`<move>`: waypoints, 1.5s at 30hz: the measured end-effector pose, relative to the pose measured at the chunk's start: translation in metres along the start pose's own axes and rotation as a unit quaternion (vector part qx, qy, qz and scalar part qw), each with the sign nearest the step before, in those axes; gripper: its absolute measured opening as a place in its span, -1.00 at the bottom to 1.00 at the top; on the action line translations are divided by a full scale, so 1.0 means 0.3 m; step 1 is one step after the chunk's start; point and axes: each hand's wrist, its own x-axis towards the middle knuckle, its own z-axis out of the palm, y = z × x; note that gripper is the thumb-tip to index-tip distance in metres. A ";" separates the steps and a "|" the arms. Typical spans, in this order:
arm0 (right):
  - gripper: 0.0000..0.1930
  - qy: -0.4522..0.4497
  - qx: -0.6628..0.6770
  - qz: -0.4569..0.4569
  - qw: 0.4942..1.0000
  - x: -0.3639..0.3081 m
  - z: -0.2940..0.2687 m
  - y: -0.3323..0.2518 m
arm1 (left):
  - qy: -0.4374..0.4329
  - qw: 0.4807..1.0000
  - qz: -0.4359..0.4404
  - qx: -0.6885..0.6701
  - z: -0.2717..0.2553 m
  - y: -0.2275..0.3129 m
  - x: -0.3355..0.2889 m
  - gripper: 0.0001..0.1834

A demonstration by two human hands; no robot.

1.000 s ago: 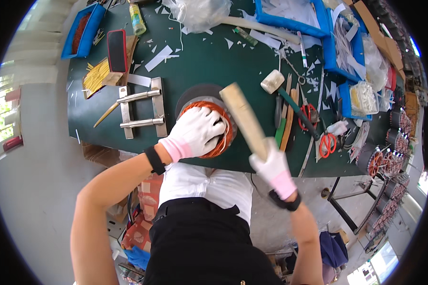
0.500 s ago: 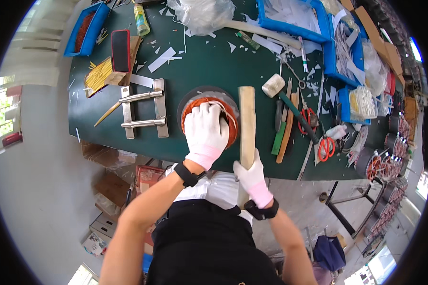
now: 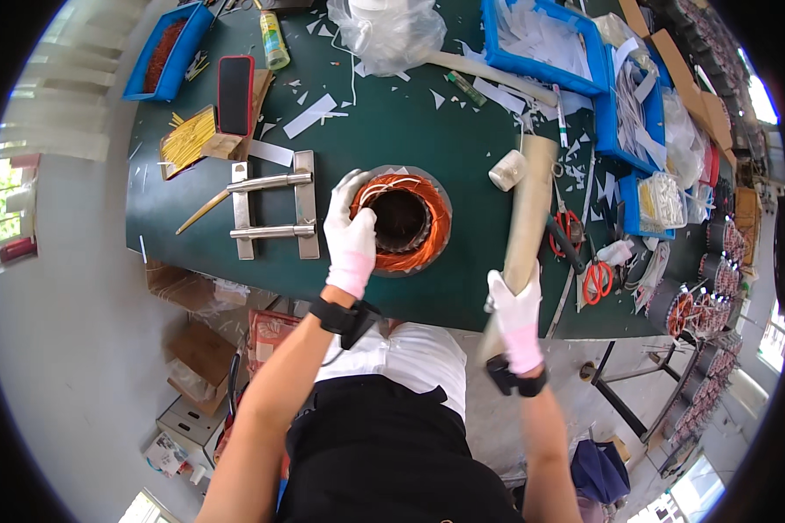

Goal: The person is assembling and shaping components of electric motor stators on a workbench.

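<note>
A round motor stator (image 3: 434,240) with orange copper windings and a dark central hole stands on the green table. My gloved left hand (image 3: 351,234) grips its left rim, fingers curled over the winding. To the right, my gloved right hand (image 3: 516,309) is closed around a long pale wooden bar (image 3: 532,196). The bar is raised over the tools, apart from the stator, and its near end is blurred. A white-headed mallet (image 3: 507,171) lies beside the bar, its handle partly hidden behind it.
Left of the stator is a metal frame with two bars (image 3: 275,181). Behind it, a phone (image 3: 234,96) leans on a wooden block. Red-handled scissors (image 3: 597,281) lie on the right. Blue bins (image 3: 545,74) of white strips and a plastic bag (image 3: 388,35) stand at the back.
My left hand has shifted from the top of the stator to its left rim, uncovering the hole. My right hand has carried the wooden bar to the right, over the tools.
</note>
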 end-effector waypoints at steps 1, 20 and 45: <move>-0.57 0.001 -0.039 -0.021 0.999 -0.007 0.054 0.066 | 0.031 0.998 -0.009 -0.050 0.021 -0.005 -0.005 -0.45; -0.51 -0.118 -0.600 -0.356 0.707 0.184 -0.056 -0.351 | -0.111 0.972 -0.190 -0.084 -0.062 -0.079 -0.039 -0.15; -0.59 0.007 -0.345 -0.192 0.919 0.062 0.013 -0.045 | -0.099 0.991 -0.085 0.026 -0.084 -0.040 0.012 -0.22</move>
